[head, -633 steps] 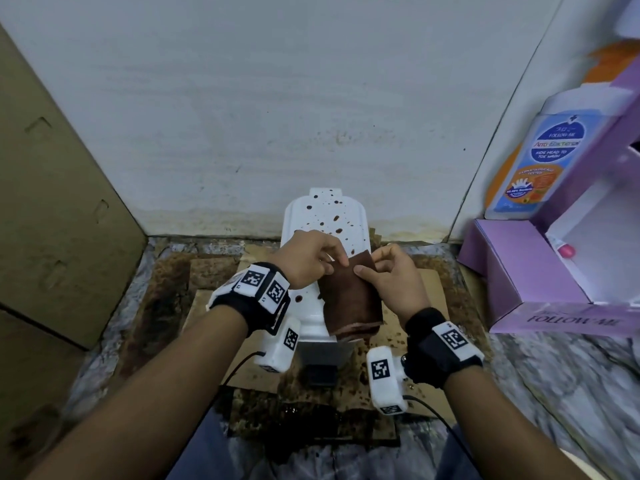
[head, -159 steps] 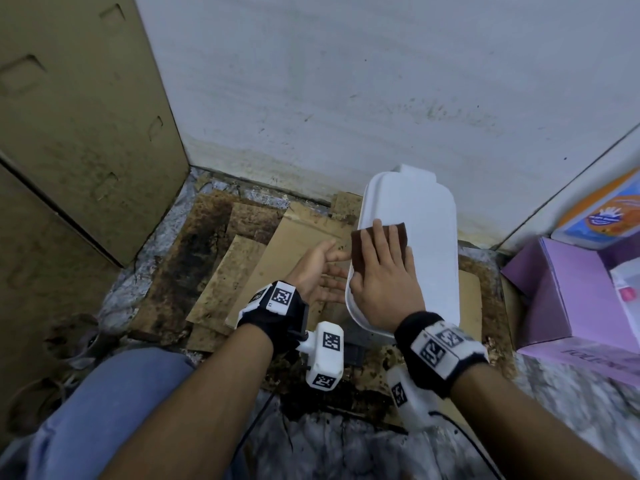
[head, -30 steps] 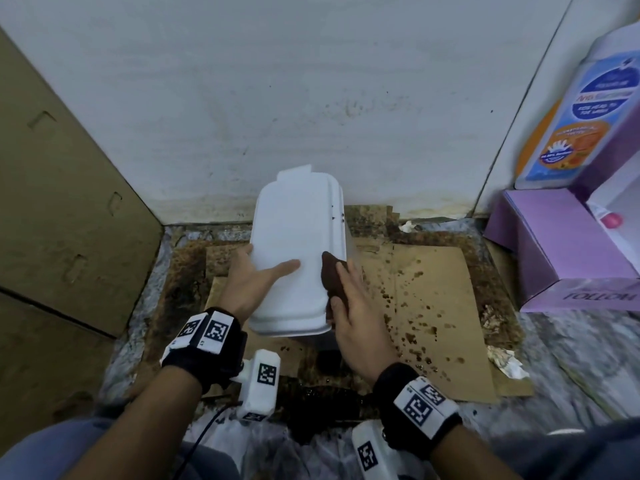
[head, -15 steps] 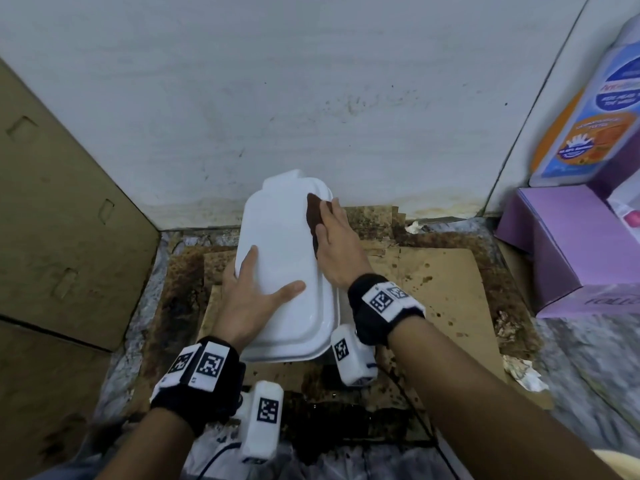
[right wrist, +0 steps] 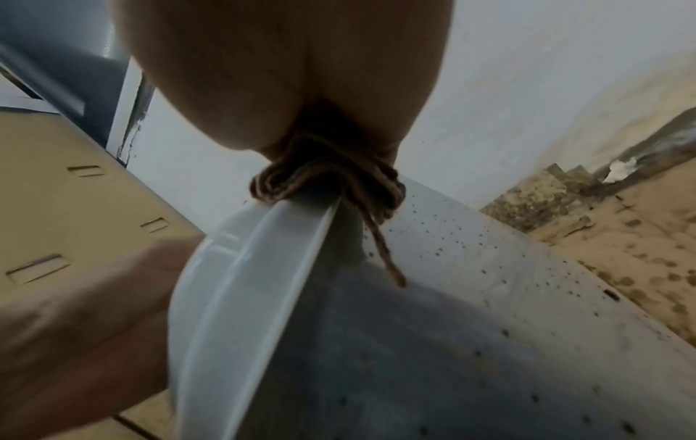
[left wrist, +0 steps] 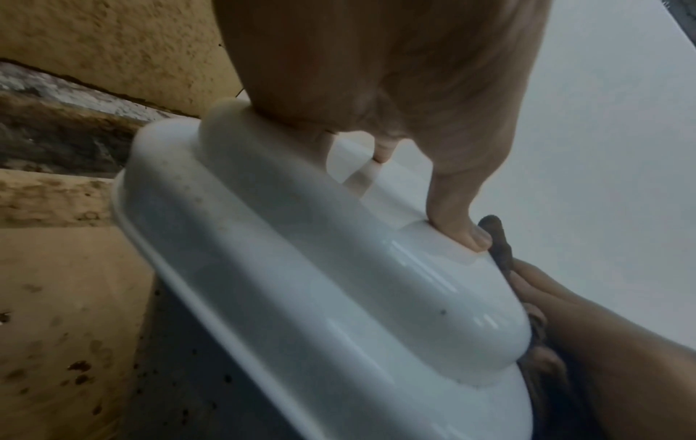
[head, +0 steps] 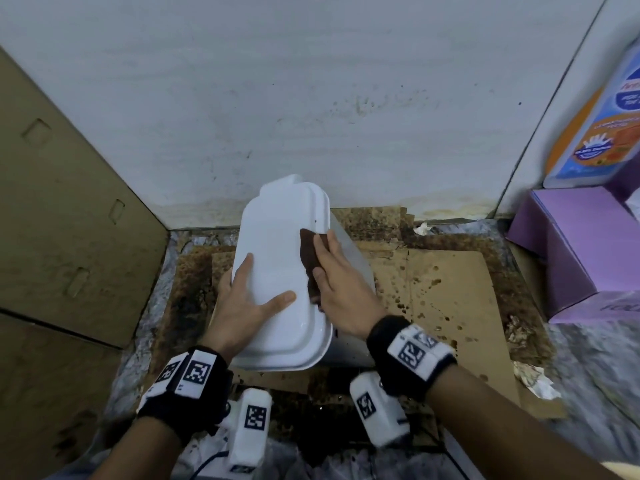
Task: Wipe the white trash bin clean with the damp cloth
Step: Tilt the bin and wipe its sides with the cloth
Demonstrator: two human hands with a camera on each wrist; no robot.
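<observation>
The white trash bin (head: 280, 271) is seen standing on stained cardboard sheets (head: 450, 299) laid on the floor, close to the far wall (head: 311, 81), with its glossy lid (left wrist: 339, 282) closed. Small dark specks are shown on the bin's right side wall (right wrist: 489, 268) in the right wrist view. A brown damp cloth (head: 309, 261) is pressed against the right edge of the lid by the right hand (head: 341, 289), whose fingers lie fairly straight over the cloth with the thumb on its near part; the cloth is bunched under the palm and folded over the lid's rim. The left hand (head: 246, 303) is laid flat on the left and near part of the lid, fingers spread and straight, nothing being grasped. A tall cardboard panel (head: 69, 209) is propped at the left. At the far right, a purple box (head: 571, 244) is seen, with a blue and orange bottle (head: 599, 126) standing behind it. Crumpled paper scraps (head: 535, 382) lie at the right edge of the cardboard.
</observation>
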